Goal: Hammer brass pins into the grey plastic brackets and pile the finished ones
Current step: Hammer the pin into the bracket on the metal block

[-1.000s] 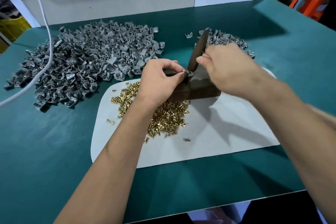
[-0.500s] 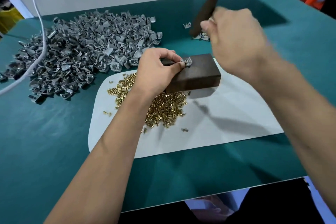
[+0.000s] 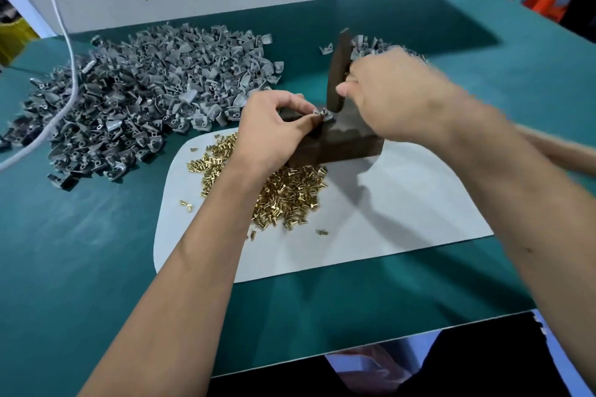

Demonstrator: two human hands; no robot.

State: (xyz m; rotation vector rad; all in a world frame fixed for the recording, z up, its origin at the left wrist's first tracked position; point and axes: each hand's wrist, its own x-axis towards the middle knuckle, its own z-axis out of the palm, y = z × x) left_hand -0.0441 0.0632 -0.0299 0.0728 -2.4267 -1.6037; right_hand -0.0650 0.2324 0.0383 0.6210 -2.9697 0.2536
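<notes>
Striking a pin on the block

The left hand (image 3: 274,132) pinches a small grey plastic bracket (image 3: 324,113) on the dark wooden block (image 3: 348,142); the right hand (image 3: 396,93) grips a dark wooden bar (image 3: 337,74). A skewed blow could hit fingertips.

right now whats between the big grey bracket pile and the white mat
Head view: only a narrow strip of bare green table separates the big bracket pile from the white mat; the brass pins lie on the mat.

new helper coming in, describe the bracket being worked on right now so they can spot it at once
Start at the white mat on the green table, where a dark wooden block sits above the brass pins. On the block's top lies one small grey bracket, pinched by the left hand. Unlike those in the two heaps, it lies alone, right under the dark bar held by the right hand.
</notes>
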